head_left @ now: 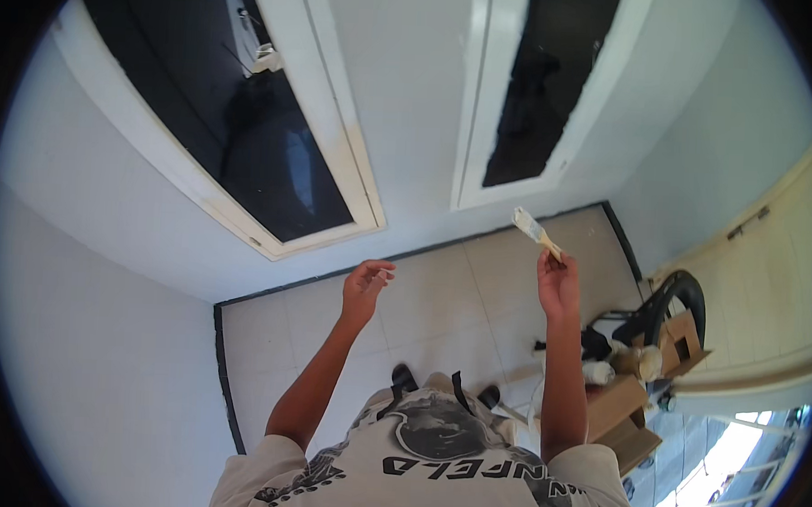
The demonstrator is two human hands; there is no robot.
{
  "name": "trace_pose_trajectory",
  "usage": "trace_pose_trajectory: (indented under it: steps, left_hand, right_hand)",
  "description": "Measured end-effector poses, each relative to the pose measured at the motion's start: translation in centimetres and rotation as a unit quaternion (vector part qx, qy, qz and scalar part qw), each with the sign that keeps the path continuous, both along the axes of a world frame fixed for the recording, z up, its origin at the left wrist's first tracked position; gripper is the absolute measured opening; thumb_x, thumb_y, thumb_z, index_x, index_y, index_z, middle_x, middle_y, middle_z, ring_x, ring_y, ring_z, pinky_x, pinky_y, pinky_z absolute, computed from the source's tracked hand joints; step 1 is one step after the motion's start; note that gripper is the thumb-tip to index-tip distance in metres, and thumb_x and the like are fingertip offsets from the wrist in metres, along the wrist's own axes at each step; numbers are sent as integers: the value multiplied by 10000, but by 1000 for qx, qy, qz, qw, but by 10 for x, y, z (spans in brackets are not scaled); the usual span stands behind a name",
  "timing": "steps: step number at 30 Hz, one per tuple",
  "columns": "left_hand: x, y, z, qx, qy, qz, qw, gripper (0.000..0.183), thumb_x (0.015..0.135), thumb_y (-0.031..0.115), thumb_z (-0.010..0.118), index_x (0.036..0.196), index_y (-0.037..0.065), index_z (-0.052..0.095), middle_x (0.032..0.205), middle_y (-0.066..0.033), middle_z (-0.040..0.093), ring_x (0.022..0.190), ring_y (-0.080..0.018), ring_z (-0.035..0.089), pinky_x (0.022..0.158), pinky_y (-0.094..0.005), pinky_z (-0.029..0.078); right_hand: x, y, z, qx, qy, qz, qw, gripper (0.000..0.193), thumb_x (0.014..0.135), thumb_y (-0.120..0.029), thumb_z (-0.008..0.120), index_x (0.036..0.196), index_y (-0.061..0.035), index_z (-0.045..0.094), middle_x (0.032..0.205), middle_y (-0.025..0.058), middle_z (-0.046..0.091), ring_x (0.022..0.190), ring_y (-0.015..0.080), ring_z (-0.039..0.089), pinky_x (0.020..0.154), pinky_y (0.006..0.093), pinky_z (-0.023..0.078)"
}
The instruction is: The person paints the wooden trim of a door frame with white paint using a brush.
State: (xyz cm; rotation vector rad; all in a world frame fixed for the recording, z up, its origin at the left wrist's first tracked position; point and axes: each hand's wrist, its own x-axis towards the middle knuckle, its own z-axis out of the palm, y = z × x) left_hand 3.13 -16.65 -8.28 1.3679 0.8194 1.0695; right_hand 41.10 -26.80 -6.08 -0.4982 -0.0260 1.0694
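In my right hand I hold a paintbrush by its pale wooden handle. Its bristles are whitish, and they point up and to the left, toward the wall. My left hand is raised over the floor on the other side, loosely curved with the fingers apart, and nothing shows in it. Ahead of me is a pale wall with two white-framed windows: the wider left window frame is nearest my left hand, and the narrower right window frame is above the brush.
Dark skirting runs along the wall's foot above a tiled floor. At my right lie open cardboard boxes, a black rounded object and other clutter. A cream door with a bolt stands beyond them.
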Motion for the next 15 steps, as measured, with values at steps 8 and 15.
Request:
trace_pose_trajectory:
  steps: [8,15]
  left_hand:
    - [-94,36,28,47,-21,96,994,149,979,20,566,1108,10,640,1113,-67,669,1004,-153,640,881,-302,508]
    - [-105,74,38,57,-7,159,986,161,973,11,570,1114,29,645,1112,-64,671,980,-160,651,874,-298,502]
  right_hand:
    - [-99,138,57,47,-48,110,992,135,1000,-74,597,1062,46,594,1044,139,640,979,213,658,918,309,591]
    - [-153,247,145,94,-196,164,962,277,1024,-128,587,1215,64,527,1084,157,630,989,229,678,944,320,584]
